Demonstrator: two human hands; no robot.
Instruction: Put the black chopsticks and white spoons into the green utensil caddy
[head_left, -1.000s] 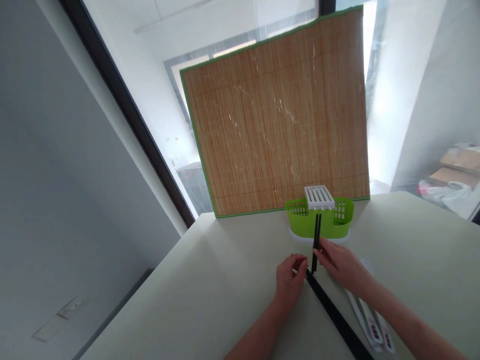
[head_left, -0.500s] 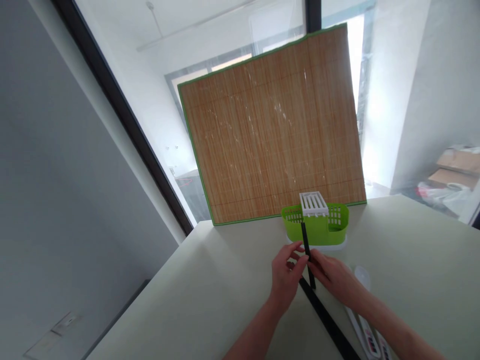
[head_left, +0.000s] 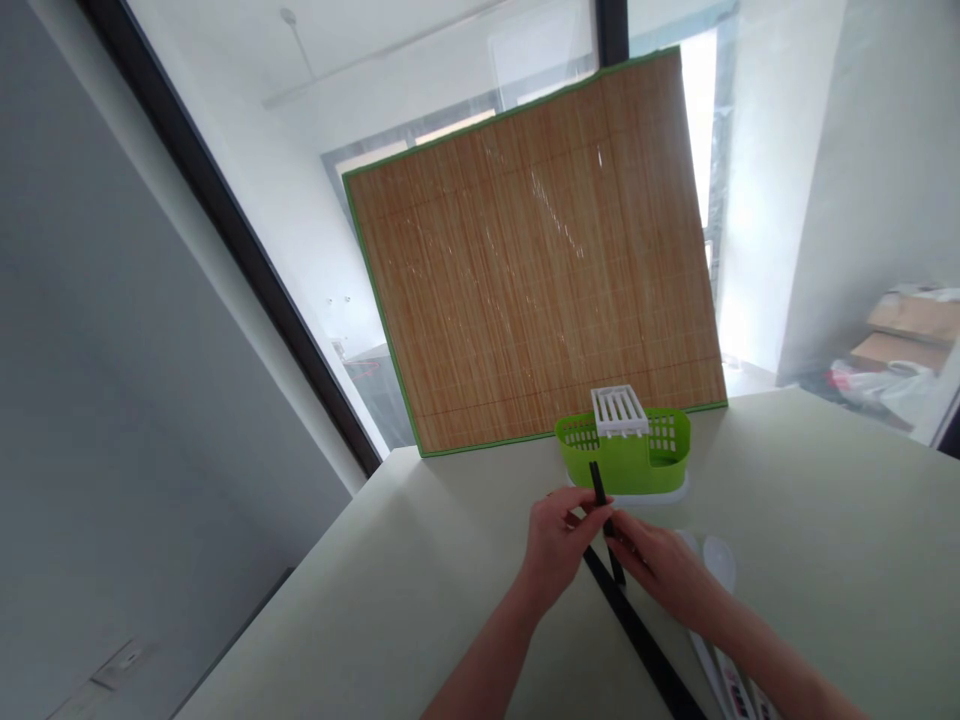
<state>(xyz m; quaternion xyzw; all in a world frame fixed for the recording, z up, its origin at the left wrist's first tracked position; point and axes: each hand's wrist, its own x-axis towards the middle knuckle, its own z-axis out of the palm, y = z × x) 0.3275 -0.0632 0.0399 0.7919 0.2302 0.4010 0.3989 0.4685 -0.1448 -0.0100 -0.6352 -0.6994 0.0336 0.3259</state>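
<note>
- Black chopsticks [head_left: 598, 482] are between your fingertips, leaning, with their upper ends showing above your fingers and their lower ends below; how many there are is hard to tell from this angle.
- Your left hand [head_left: 553, 540] has its thumb and index finger closed on them, on the upper part of their length.
- Your right hand [head_left: 664, 565] grips them with bunched fingertips just below the left thumb, so your two sets of fingers sit side by side, perhaps touching.
- Just below your left fingers, a long black tapering piece [head_left: 637, 632] runs along the table [head_left: 450, 580] toward you, between your forearms; you cannot tell whether its far end touches those fingers.
- White utensils [head_left: 720, 562] lie to the right of your right fingers, their handles passing under your right forearm, with printed labels near the ends.
- Just beyond your fingertips stands a green basket [head_left: 622, 470] on a white base [head_left: 667, 497], a slatted white rack [head_left: 626, 427] at its top.
- Farther beyond your fingers, behind the basket, a green-edged bamboo mat [head_left: 529, 270] stands upright.
</note>
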